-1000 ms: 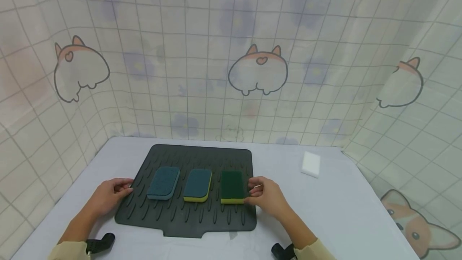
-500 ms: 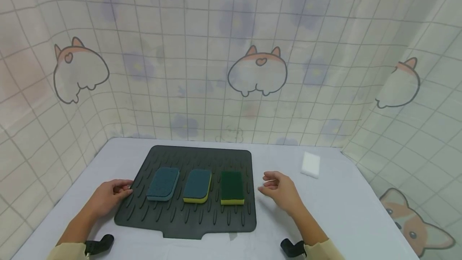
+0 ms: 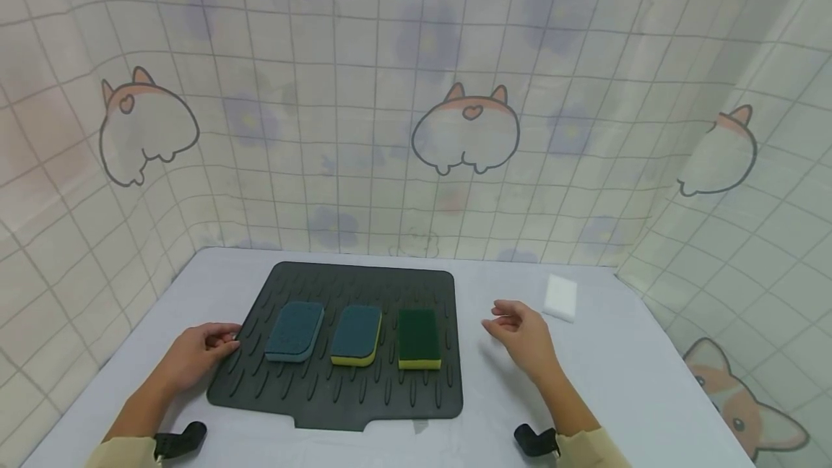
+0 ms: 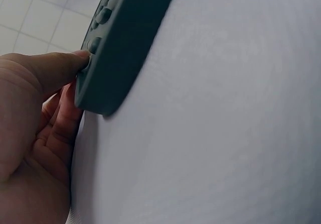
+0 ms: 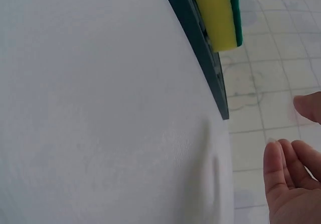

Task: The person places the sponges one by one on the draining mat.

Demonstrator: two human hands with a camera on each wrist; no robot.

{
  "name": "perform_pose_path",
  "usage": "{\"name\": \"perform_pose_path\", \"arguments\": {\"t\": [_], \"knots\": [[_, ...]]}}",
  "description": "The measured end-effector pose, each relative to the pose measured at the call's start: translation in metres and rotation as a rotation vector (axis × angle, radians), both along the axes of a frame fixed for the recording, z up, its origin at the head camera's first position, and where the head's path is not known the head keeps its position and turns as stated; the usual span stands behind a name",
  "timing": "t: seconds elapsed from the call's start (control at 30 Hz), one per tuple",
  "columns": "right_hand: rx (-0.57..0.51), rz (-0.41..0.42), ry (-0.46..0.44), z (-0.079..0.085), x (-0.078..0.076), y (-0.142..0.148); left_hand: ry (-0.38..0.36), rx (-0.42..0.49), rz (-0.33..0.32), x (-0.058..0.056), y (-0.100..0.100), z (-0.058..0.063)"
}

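Observation:
A dark grey ribbed silicone mat (image 3: pixel 325 396) lies on the white-covered table. Three scouring sponges sit on it in a row: a blue-grey sponge (image 3: pixel 295 331) at left, a blue-topped yellow sponge (image 3: pixel 356 334) in the middle, and a green-topped yellow sponge (image 3: pixel 419 338) at right. My left hand (image 3: pixel 195 356) pinches the mat's left edge; the left wrist view shows the thumb (image 4: pixel 62 68) on its ridged top and the fingers down at its side. Off the mat's right side, my right hand (image 3: pixel 525 338) hovers with relaxed, slightly bent fingers and holds nothing.
A white foam block (image 3: pixel 560 297) lies at the back right of the table (image 3: pixel 611 374). A grid-patterned curtain (image 3: pixel 364 92) with cartoon dogs encloses the back and both sides. Black wrist mounts (image 3: pixel 182 440) sit at the cuffs.
My right hand has left the green-topped sponge and moved right, away from the mat. The left hand and the sponges stay where they were.

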State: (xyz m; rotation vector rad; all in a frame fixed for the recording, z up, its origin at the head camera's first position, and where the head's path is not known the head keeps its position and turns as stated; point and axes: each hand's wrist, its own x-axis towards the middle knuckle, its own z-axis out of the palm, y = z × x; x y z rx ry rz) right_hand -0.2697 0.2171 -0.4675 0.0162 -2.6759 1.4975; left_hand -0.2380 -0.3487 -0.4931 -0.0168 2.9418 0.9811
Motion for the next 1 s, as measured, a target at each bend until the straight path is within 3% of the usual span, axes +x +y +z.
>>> {"name": "perform_pose_path", "arguments": {"t": [1.0], "knots": [[-0.003, -0.298, 0.126, 0.0, -0.026, 0.039, 0.007, -0.007, 0.013, -0.001, 0.0, -0.002]]}}
